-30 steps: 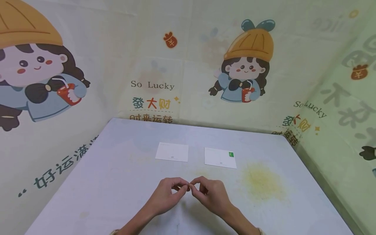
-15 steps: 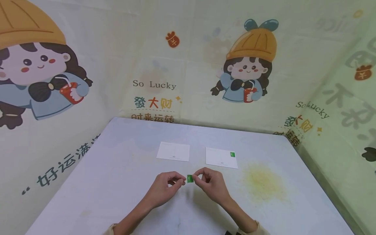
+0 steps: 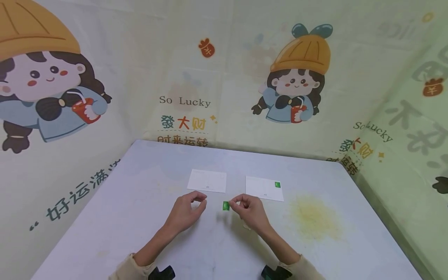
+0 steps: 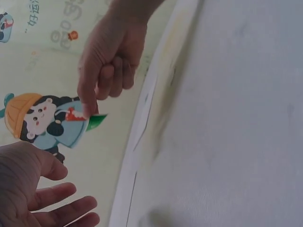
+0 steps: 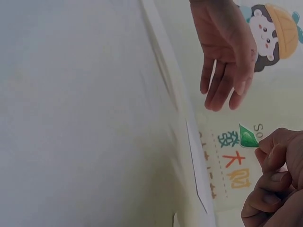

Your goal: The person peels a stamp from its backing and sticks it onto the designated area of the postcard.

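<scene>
My right hand (image 3: 251,212) pinches a small green stamp (image 3: 226,205) by its right edge, between thumb and forefinger, above the table. In the right wrist view the stamp (image 5: 248,137) looks slightly bent, and the other fingers curl into the palm. My left hand (image 3: 186,212) hovers to the left of the stamp, apart from it; its fingers (image 4: 66,210) are loosely extended and hold nothing. Beyond the hands lie two white postcards. The left postcard (image 3: 207,181) carries no stamp; the right postcard (image 3: 260,188) has a green stamp (image 3: 277,184) in its upper right corner.
A small pale scrap (image 3: 247,227) shows beside the right hand, partly hidden. The white table (image 3: 140,221) has a yellowish stain (image 3: 315,217) on the right. Cartoon-printed cloth (image 3: 224,77) hangs around its back and sides.
The hands were together at the fingertips, then parted. My left hand has let go and drawn left, while the green stamp came into view in my right hand. Both hands moved slightly forward.
</scene>
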### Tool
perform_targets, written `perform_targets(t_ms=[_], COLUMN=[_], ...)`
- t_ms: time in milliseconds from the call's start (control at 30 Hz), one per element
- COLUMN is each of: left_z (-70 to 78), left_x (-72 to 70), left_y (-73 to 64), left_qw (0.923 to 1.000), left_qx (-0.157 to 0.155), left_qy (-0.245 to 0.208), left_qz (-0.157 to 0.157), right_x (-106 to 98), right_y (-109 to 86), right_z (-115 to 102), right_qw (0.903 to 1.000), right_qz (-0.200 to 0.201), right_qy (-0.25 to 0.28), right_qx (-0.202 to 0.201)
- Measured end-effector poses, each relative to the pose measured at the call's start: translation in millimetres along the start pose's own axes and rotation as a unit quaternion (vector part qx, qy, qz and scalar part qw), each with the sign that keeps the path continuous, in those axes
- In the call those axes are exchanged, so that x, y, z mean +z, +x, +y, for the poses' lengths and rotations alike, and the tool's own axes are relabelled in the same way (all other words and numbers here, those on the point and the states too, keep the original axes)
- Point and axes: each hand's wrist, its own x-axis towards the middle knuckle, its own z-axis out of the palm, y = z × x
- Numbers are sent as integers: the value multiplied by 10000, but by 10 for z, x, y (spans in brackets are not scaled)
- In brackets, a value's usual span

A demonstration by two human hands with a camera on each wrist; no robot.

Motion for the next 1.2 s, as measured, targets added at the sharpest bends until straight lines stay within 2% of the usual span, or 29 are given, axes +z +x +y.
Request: perform_targets(t_ms=[267, 433, 567, 867, 1200], left_z=[-164, -238, -292, -443, -576], left_x=[-24, -37, -35, 1, 29], left_y=[127, 231, 297, 411, 486], left_qw=[9971, 9952, 9938, 9890, 9904], left_qx=[79, 160, 86, -232, -557], left_qy=[676, 864, 1013, 1430, 1257], left_qz=[332, 427, 449, 300, -110], right_x=[-11, 15, 41, 33, 18], right_y=[158, 250, 314, 484, 658], right_z=[59, 84, 102, 177, 259], right_qw=[9996, 9991, 9988, 9984, 9954], right_qz=[152, 265, 309, 348, 414], right_qy=[115, 82, 64, -62, -67], right_qx=[198, 306, 368, 449, 861])
